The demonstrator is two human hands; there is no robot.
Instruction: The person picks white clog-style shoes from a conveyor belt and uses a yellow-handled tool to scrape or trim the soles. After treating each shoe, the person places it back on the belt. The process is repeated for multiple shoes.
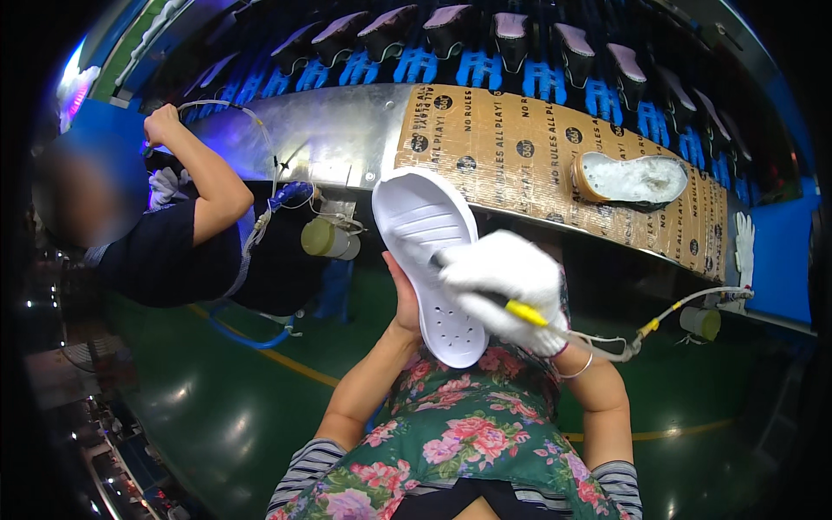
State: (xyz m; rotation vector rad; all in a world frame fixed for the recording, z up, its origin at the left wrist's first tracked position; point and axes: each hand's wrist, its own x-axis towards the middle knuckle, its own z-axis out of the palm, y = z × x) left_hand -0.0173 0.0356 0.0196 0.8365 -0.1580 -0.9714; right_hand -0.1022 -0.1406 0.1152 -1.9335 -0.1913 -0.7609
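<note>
A white shoe sole (426, 221) with ridges at its wide end and small holes at the other is held up in front of me. My bare left hand (406, 299) supports it along its left edge, fingers wrapped underneath and partly hidden. In a white knitted glove, my right hand (510, 276) grips a hose-fed brush (525, 313), its dark tip at the sole's inner face. A thin hose (607, 350) runs from its yellow fitting off to the right. Motion blurs the glove slightly, and whether the tip touches the sole I cannot tell.
Printed cardboard (485, 139) covers the bench ahead, with a white-filled sole (637, 179) lying on it. Behind moves a rack of dark shoes (511, 39) on blue holders. A co-worker's arm (204, 169) is at left. A glue pot (319, 237) hangs by the bench.
</note>
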